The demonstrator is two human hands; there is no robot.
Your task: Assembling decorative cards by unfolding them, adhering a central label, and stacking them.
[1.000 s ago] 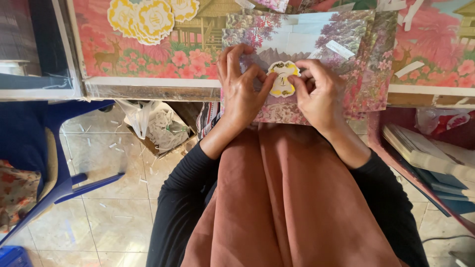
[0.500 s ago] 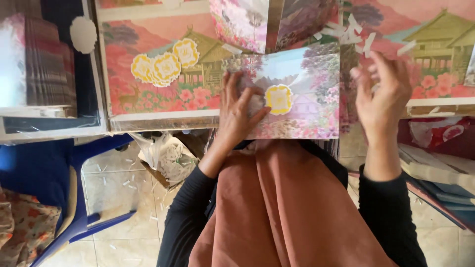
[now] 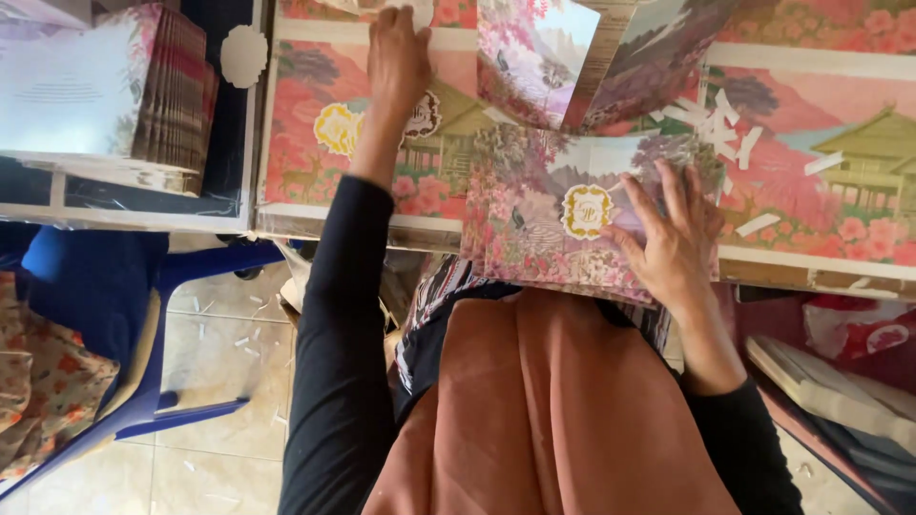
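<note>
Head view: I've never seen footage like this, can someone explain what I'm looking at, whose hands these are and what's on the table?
There is no machine here. The one picture comes from a camera worn on a person's head, looking down, so the black sleeves and rust-coloured cloth at the bottom are that person's own.

The right hand lies flat on a flowery pink card with a yellow round sticker at its middle; the card sits at the near table edge. The left hand reaches far across the table and rests on a large printed sheet, beside more yellow stickers. Neither hand grips anything that I can see.

Also on the table: a stack of cards at far left and white paper strips at right. A blue plastic chair stands on the tiled floor.
</note>
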